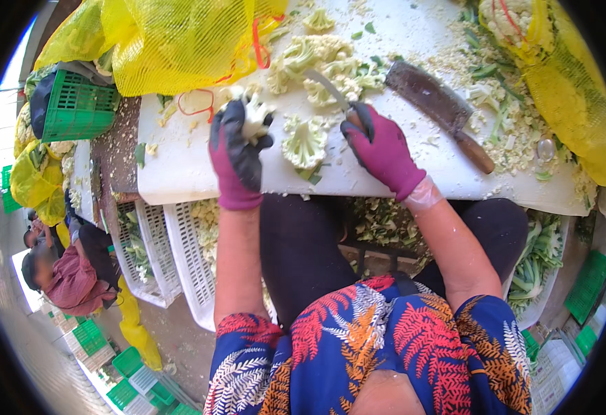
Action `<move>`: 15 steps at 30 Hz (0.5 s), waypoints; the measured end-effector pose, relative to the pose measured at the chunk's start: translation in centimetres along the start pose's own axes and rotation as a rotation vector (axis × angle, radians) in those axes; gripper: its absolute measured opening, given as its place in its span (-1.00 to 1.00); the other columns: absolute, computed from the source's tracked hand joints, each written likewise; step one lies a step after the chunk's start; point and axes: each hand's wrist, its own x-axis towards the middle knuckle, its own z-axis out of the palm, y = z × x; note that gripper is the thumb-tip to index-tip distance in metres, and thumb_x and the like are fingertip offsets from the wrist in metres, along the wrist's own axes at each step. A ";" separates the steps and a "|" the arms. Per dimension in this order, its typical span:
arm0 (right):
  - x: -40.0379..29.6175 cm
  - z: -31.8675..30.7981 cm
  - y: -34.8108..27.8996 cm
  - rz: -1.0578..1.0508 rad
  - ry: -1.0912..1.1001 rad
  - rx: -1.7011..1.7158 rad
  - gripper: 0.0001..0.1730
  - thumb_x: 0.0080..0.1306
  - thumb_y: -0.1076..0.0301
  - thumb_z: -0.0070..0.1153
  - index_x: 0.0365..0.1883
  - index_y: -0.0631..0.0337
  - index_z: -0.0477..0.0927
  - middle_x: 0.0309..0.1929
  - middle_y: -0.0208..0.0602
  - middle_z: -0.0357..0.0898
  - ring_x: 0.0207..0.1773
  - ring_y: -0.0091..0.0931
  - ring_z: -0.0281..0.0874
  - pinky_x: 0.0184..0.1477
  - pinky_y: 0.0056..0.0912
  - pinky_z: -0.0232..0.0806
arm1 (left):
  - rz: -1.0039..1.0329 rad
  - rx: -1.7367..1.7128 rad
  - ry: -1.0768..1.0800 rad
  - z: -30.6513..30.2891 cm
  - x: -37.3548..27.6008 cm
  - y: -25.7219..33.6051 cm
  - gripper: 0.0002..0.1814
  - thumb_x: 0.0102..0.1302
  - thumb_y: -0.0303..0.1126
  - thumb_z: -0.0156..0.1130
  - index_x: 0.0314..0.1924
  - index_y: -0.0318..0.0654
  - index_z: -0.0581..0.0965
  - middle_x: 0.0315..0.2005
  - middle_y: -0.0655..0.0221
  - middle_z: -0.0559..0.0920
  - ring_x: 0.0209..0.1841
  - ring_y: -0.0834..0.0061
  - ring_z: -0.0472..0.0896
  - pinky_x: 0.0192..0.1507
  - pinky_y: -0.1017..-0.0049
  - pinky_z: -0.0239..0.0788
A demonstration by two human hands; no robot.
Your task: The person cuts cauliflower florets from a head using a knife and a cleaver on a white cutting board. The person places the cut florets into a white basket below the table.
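My left hand, in a purple and black work glove, holds a cauliflower floret above the white board. My right hand, gloved alike, grips the wooden handle of a small curved knife, its blade pointing up and to the left. Between the hands a cut cauliflower piece lies on the board. More cauliflower pieces lie beyond the knife tip. To the right of my right hand rests a cleaver with a dark blade and a wooden handle.
Yellow mesh bags stand at the back left and right, the left one near a green basket. White crates with trimmings and cauliflower stand below the board's edge. Crumbs and leaves litter the right side. A co-worker sits at far left.
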 end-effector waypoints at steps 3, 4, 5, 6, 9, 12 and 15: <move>-1.5 -1.7 1.0 0.083 -0.017 0.082 -0.59 0.34 0.24 0.14 0.07 0.27 0.49 -0.19 0.02 0.69 -0.12 -0.10 0.68 -0.07 -0.18 0.47 | -0.038 -0.171 -0.047 0.6 -0.5 2.3 -0.54 0.50 0.00 0.08 0.19 -0.14 0.46 -0.15 0.18 0.66 -0.23 0.34 0.70 -0.46 0.63 0.50; -2.1 -2.2 1.1 0.141 -0.027 0.115 -0.59 0.33 0.24 0.14 0.07 0.27 0.49 -0.19 0.03 0.69 -0.12 -0.10 0.68 -0.07 -0.18 0.47 | -0.024 -0.167 -0.029 2.1 -0.9 3.1 -0.54 0.50 0.00 0.08 0.19 -0.15 0.46 -0.16 0.17 0.66 -0.24 0.35 0.69 -0.46 0.62 0.50; -2.8 -2.7 1.2 0.200 -0.037 0.148 -0.59 0.33 0.24 0.15 0.06 0.28 0.49 -0.18 0.04 0.69 -0.12 -0.10 0.68 -0.07 -0.19 0.47 | -0.008 -0.162 -0.011 3.7 -1.4 3.9 -0.55 0.50 -0.01 0.08 0.18 -0.16 0.46 -0.17 0.17 0.66 -0.25 0.36 0.69 -0.46 0.61 0.49; -3.5 -3.2 1.6 0.179 -0.021 0.086 -0.63 0.34 0.25 0.12 0.03 0.28 0.50 -0.28 -0.10 0.70 -0.31 -0.28 0.69 -0.22 -0.31 0.48 | -0.063 -0.177 -0.068 5.1 -1.6 4.3 -0.55 0.50 -0.02 0.08 0.17 -0.18 0.46 -0.17 0.17 0.66 -0.28 0.37 0.68 -0.45 0.60 0.49; -4.7 -4.3 1.3 0.337 -0.021 0.388 -0.67 0.35 0.26 0.08 0.01 0.25 0.52 -0.38 -0.34 0.63 -0.47 -0.55 0.56 -0.38 -0.49 0.41 | -0.015 -0.004 -0.170 10.6 -3.9 2.7 -0.57 0.49 -0.06 0.10 0.13 -0.25 0.49 -0.16 0.18 0.66 -0.29 0.44 0.68 -0.44 0.60 0.47; -5.0 -4.5 1.9 0.392 -0.031 0.493 -0.67 0.40 0.29 0.05 0.08 0.19 0.48 -0.36 -0.43 0.56 -0.46 -0.66 0.48 -0.44 -0.58 0.35 | -0.182 -0.043 -0.359 18.0 -6.9 1.0 -0.56 0.42 -0.08 0.24 0.07 -0.29 0.51 -0.28 0.32 0.68 -0.38 0.58 0.65 -0.45 0.60 0.46; -4.6 -5.0 1.8 0.413 -0.048 0.534 -0.65 0.45 0.29 0.05 0.16 0.17 0.43 -0.31 -0.39 0.58 -0.42 -0.64 0.52 -0.46 -0.59 0.33 | -0.313 0.140 -0.654 26.3 -10.6 -1.6 -0.31 0.26 0.09 0.37 0.14 -0.32 0.43 -0.05 0.11 0.64 -0.25 0.40 0.70 -0.26 0.48 0.52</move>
